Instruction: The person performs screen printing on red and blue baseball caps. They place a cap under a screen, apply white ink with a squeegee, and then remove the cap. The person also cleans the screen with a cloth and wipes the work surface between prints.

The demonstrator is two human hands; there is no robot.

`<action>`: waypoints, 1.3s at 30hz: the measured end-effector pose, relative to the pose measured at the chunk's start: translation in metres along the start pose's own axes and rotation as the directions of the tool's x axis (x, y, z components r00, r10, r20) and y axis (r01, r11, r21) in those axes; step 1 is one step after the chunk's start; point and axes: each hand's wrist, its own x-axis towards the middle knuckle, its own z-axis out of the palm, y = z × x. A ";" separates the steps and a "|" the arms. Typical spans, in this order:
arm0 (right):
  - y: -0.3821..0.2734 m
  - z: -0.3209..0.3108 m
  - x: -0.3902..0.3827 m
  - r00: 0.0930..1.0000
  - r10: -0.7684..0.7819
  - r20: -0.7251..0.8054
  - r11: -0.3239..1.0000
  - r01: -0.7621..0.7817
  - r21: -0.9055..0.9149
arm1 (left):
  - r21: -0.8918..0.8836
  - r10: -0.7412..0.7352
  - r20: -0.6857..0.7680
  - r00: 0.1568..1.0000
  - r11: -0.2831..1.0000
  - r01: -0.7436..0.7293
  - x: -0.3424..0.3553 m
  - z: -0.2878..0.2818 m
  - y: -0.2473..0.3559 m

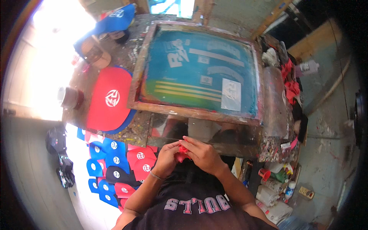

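Observation:
Both my hands are together at the front edge of the work table (pixel 139 133), above my black printed shirt. My left hand (pixel 167 159) and my right hand (pixel 204 158) have their fingers bent round a small crumpled red piece (pixel 183 151), mostly hidden by them. Just beyond them, a dark glossy board (pixel 210 137) lies below a wooden-framed printing screen (pixel 195 115) with teal mesh and white and yellow stencil shapes. At the screen's left, a red fabric panel (pixel 101 86) with a white emblem rests over a blue one (pixel 126 124).
Red, blue and black panels (pixel 117 174) with white emblems lie below left. A cup (pixel 68 97), a tan cap (pixel 99 57) and blue pieces (pixel 119 23) sit at left. Red rags (pixel 291 90) and a plastic sheet (pixel 273 103) are at right, above bottles (pixel 268 193) and a power outlet (pixel 306 191).

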 end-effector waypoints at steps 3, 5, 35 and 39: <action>-0.013 0.026 0.010 0.991 -0.099 0.088 0.937 0.123 -0.326 | -0.528 -0.046 -0.101 0.994 0.849 -0.014 0.001 0.006 -0.004; -0.026 0.025 0.018 0.978 -0.114 0.175 0.869 0.184 -0.459 | -0.681 0.025 0.081 0.996 0.731 0.037 0.002 -0.014 -0.007; 0.020 -0.025 0.044 0.878 0.436 -0.199 0.823 -0.298 0.484 | 0.947 0.945 -0.311 -0.097 0.301 -0.111 0.083 -0.195 0.305; 0.022 -0.033 0.037 0.868 0.480 -0.124 0.781 -0.358 0.512 | 0.600 0.834 -0.540 0.108 0.473 -0.645 0.086 -0.207 0.308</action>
